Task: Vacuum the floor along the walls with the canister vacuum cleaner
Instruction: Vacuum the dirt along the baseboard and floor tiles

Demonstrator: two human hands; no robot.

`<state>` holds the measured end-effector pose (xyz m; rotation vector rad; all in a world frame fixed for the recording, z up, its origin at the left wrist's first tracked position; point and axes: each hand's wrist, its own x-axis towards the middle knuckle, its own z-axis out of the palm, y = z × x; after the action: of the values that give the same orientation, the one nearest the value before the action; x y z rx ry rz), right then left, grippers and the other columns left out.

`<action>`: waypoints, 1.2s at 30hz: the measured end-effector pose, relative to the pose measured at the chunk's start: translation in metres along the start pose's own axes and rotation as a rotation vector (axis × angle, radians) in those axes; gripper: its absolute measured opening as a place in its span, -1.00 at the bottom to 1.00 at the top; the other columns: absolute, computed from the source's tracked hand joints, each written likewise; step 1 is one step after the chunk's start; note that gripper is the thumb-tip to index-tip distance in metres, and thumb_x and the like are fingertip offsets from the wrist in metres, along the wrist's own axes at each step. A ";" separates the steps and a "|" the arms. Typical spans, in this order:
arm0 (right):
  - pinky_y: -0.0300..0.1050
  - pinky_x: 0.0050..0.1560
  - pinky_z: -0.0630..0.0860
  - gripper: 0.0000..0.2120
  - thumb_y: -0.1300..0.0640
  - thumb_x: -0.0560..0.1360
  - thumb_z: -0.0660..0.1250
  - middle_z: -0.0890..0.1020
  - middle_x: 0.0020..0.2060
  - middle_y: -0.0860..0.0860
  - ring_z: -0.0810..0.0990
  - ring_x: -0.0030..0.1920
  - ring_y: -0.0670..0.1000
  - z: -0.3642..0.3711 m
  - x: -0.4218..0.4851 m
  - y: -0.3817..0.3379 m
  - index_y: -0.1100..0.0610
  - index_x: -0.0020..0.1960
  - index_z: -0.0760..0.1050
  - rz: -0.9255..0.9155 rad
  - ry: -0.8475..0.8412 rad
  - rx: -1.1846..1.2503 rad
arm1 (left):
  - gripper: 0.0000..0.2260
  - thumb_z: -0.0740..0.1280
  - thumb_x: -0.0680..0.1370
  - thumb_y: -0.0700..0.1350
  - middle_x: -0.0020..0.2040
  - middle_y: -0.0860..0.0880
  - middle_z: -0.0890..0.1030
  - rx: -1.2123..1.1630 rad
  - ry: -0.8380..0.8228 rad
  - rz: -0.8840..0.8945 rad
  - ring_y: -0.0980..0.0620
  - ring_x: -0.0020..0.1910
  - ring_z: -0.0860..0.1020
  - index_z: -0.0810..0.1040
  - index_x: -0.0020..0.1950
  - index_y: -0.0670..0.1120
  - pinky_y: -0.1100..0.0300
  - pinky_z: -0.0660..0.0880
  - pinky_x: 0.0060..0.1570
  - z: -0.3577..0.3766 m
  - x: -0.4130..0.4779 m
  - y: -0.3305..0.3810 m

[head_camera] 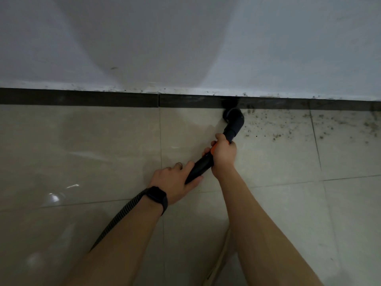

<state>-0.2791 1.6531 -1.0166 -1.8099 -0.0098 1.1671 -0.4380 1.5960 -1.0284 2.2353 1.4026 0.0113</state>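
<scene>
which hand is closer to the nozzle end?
The right hand, gripping the wand just behind the black nozzle at the baseboard. The left hand, wearing the black watch, holds it further back, by the hose.

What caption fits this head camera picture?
Left hand and right hand grip the vacuum wand, brush head at the baseboard, dirt specks beside it.

A plain white wall (pixel 268 48), dimly lit and crossed by a soft shadow, meets a dark baseboard (pixel 82 99) above glossy beige floor (pixel 82 145) tiles, with pale glints (pixel 54 197) at left and dirt specks (pixel 288 129) at right.
</scene>
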 end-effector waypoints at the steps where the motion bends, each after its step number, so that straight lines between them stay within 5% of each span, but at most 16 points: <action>1: -0.11 -0.45 0.52 -0.89 0.18 0.59 0.29 0.47 -0.28 0.06 0.47 -0.53 -0.02 0.001 0.001 -0.002 0.16 0.09 0.40 0.000 -0.012 -0.006 | -0.46 -0.24 0.47 0.46 -0.21 0.05 0.42 -0.008 -0.001 -0.013 -0.01 -0.39 0.41 0.19 0.15 0.11 0.20 0.17 -0.45 -0.001 0.001 0.001; 17: -0.12 -0.48 0.52 -0.88 0.14 0.61 0.28 0.52 -0.20 0.14 0.49 -0.60 -0.05 0.081 -0.066 0.054 0.12 0.03 0.33 0.042 -0.135 -0.094 | -0.38 -0.23 0.43 0.48 -0.04 0.07 0.52 -0.029 -0.049 -0.216 -0.03 -0.19 0.59 0.22 0.30 0.18 0.12 0.51 -0.23 -0.029 -0.076 -0.076; 23: -0.11 -0.47 0.51 -0.88 0.16 0.59 0.30 0.50 -0.26 0.10 0.48 -0.58 -0.02 0.030 -0.064 0.061 0.13 -0.02 0.35 0.051 0.027 0.006 | -0.38 -0.31 0.40 0.50 -0.01 0.07 0.54 0.039 -0.121 -0.035 0.00 -0.17 0.59 0.18 0.24 0.19 0.16 0.35 -0.36 -0.022 -0.073 -0.054; 28: -0.11 -0.47 0.49 -0.91 0.20 0.60 0.28 0.43 -0.29 0.08 0.42 -0.54 0.00 -0.044 -0.049 0.046 0.15 0.02 0.35 0.064 0.180 0.101 | -0.51 -0.15 0.51 0.45 0.00 -0.01 0.55 0.052 -0.224 0.157 -0.09 -0.17 0.59 0.20 0.20 0.15 0.13 0.27 -0.37 -0.005 -0.050 0.000; 36: -0.09 -0.46 0.51 -0.91 0.19 0.60 0.29 0.44 -0.28 0.08 0.44 -0.53 0.00 -0.065 -0.036 0.039 0.13 0.04 0.37 0.044 0.185 0.108 | -0.43 -0.24 0.46 0.47 0.03 -0.03 0.55 0.073 -0.140 0.181 -0.13 -0.16 0.60 0.18 0.24 0.14 0.12 0.28 -0.36 0.017 -0.041 0.019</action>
<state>-0.2698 1.5696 -1.0126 -1.8228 0.1979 1.0067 -0.4368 1.5484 -1.0250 2.3671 1.1413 -0.1345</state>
